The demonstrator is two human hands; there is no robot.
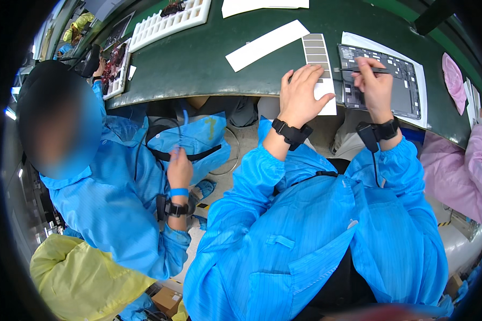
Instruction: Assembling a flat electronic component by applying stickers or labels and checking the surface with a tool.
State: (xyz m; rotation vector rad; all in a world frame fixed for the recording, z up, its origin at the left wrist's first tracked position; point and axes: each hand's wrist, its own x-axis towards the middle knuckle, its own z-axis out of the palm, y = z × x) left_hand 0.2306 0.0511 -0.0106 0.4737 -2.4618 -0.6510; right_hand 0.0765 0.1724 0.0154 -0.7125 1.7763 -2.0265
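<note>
My left hand (pixel 301 96) lies flat with its fingers apart on a white backing sheet (pixel 327 91) that carries a column of grey rectangular stickers (pixel 315 44). My right hand (pixel 376 92) is closed around slim black tweezers (pixel 379 70), held level with the tip pointing left toward the sheet. Beneath the right hand is a flat black device panel (pixel 407 85) with many small parts and pale labels. The panel rests on white paper (pixel 423 99). Part of the panel is hidden by my right hand.
A blank white strip (pixel 268 45) lies left of the sticker sheet on the green table (pixel 198 69). White slotted trays (pixel 168 27) stand at the far left. A pink cloth (pixel 453 83) is to the right. A co-worker in blue (pixel 112 198) sits close on my left, another in pink (pixel 455 166) on my right.
</note>
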